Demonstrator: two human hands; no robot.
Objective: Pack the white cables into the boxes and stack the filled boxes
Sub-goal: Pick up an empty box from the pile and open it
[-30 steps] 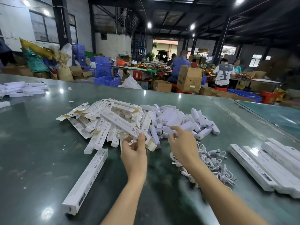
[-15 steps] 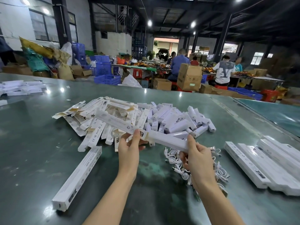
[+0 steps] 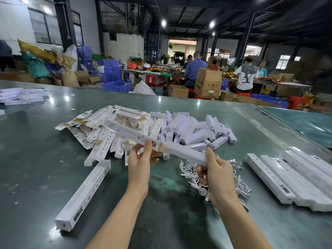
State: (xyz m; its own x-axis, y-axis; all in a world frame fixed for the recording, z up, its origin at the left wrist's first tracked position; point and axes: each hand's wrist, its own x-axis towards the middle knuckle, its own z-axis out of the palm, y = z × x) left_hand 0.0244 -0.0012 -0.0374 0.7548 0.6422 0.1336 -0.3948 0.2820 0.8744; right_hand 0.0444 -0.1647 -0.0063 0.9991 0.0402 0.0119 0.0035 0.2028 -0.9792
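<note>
Long white box [image 3: 136, 135] – left hand [image 3: 139, 165] gripping outer sleeve, right hand [image 3: 215, 174] pinching inner end (seemingly half-inserted), cables [image 3: 188, 167] beneath.

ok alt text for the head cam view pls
Two hands hold a long white box above a green table: left hand near its middle, right hand at its near end. Flat boxes and white cables lie below.

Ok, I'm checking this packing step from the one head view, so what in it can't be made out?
- Long white cardboard box held by the left hand and right hand: contents hidden by its walls.
- White cable pile: partly hidden by the right hand, count unclear.
- Row of long white boxes on the right: cut off by the frame edge.
- Box print: too small to read.
</note>
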